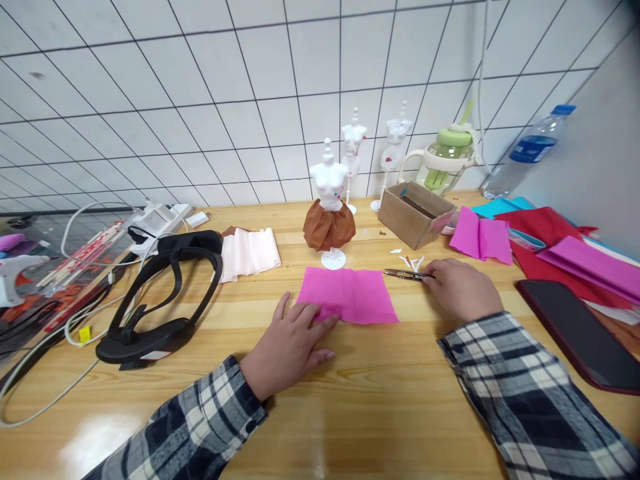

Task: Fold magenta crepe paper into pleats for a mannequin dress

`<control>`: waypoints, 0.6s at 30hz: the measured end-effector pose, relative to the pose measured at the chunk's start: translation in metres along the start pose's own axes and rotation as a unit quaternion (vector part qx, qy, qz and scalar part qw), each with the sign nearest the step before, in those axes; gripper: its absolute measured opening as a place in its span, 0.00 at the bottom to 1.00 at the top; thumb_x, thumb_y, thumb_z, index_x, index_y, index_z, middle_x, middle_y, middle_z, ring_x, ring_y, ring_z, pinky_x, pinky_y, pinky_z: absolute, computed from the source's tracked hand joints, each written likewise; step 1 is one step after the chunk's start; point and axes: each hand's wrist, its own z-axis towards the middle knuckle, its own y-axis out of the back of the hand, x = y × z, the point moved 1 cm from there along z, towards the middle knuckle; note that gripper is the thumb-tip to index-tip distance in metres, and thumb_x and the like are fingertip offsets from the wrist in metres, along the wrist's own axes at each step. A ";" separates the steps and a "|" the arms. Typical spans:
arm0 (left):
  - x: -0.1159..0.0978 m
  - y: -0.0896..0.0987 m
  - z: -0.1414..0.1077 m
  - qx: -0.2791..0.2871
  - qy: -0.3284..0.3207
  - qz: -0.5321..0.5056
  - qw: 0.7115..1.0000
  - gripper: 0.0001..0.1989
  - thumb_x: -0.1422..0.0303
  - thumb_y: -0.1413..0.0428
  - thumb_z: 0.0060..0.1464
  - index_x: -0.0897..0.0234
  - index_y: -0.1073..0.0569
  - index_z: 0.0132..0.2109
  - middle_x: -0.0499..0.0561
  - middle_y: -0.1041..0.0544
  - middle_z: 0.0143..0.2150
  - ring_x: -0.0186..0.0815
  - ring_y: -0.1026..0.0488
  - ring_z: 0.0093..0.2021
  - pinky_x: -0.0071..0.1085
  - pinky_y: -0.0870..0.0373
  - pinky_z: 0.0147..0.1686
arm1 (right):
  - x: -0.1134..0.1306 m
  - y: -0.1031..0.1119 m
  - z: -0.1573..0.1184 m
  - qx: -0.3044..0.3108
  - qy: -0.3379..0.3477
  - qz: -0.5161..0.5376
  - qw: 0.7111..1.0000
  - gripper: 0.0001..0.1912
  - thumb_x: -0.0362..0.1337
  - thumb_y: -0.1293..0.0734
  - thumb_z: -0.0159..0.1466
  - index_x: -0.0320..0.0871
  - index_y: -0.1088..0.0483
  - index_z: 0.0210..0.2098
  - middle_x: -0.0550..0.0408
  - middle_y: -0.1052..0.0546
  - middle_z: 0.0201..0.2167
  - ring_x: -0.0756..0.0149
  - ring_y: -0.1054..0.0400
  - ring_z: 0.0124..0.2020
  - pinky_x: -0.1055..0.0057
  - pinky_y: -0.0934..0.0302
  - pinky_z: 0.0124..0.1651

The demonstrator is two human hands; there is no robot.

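Pink sheet (360, 297): flat, ungathered, before skirted mannequin (329, 181); left fingers (306, 315) spread at its edge. Right fingers (434, 272): closed on snips (401, 274).

You can read no wording with certainty. The bottle's blue label (533, 149) and the red lettering (98, 249) at left are too blurred.

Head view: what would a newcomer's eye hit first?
Probably the bright magenta sheet at centre, left hand resting on its near left part. Then the white dress form in a puffy brown skirt, just behind it. Right of the sheet, the right hand has small scissors by one end.
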 end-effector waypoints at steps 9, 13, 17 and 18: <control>0.001 0.001 0.001 0.006 0.003 -0.004 1.000 0.27 0.50 0.52 0.61 0.48 0.39 0.64 0.54 0.31 0.54 0.47 0.37 0.56 0.62 0.60 0.64 | -0.005 0.005 -0.002 -0.129 -0.042 0.131 0.982 0.30 0.38 0.40 0.64 0.48 0.46 0.66 0.52 0.21 0.43 0.57 0.27 0.37 0.64 0.38 0.36; -0.001 0.000 -0.001 -0.001 0.001 -0.006 1.000 0.26 0.50 0.52 0.61 0.49 0.38 0.64 0.55 0.31 0.55 0.47 0.38 0.56 0.62 0.61 0.64 | 0.002 0.005 -0.004 -0.239 -0.032 0.254 0.937 0.22 0.40 0.39 0.64 0.44 0.32 0.56 0.50 0.22 0.42 0.61 0.29 0.34 0.66 0.37 0.38; -0.005 -0.001 -0.001 -0.010 0.001 -0.002 1.000 0.27 0.49 0.52 0.60 0.49 0.38 0.64 0.55 0.31 0.53 0.47 0.37 0.56 0.62 0.61 0.64 | 0.029 -0.014 -0.009 -0.189 0.045 0.389 0.900 0.14 0.42 0.37 0.63 0.43 0.23 0.41 0.51 0.20 0.39 0.61 0.28 0.36 0.65 0.35 0.42; -0.006 -0.002 -0.001 -0.010 0.004 0.000 1.000 0.27 0.48 0.52 0.60 0.49 0.37 0.64 0.54 0.30 0.53 0.47 0.37 0.56 0.62 0.61 0.64 | 0.037 -0.021 -0.011 -0.167 0.063 0.418 0.891 0.12 0.42 0.36 0.62 0.43 0.23 0.39 0.52 0.20 0.38 0.61 0.27 0.38 0.65 0.35 0.44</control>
